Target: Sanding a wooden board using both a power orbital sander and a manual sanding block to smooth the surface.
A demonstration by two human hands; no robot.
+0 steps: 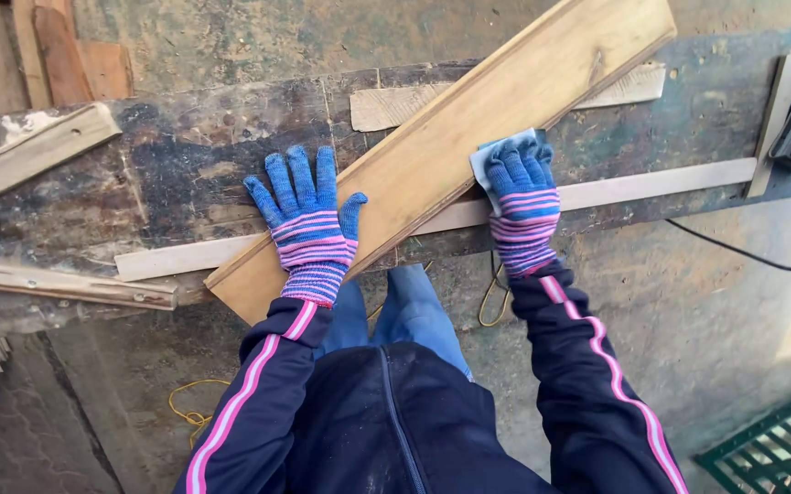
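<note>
- A long pale wooden plank [468, 137] is laid slantwise across the dark, worn surface [176, 165], its lower end jutting past the near edge and its upper end reaching the far right.
- A small pale blue pad [498, 151] is pressed onto the plank near its near edge, about halfway along.
- The pad is covered by the right hand [523, 197] in a blue knitted glove with pink stripes; its fingers [516, 169] are held together and curled over the pad.
- The left hand [308, 224], gloved the same, is laid flat just left of the plank, partly on the plank's edge; its fingers [296, 183] are spread.
- A thin pale wooden strip [651, 186] is seen running under the plank along the near edge of the surface.
- A black cable [743, 252] is seen trailing well right of the plank.
- A green wire grid [775, 448] is seen on the floor, far below and right of the plank.
</note>
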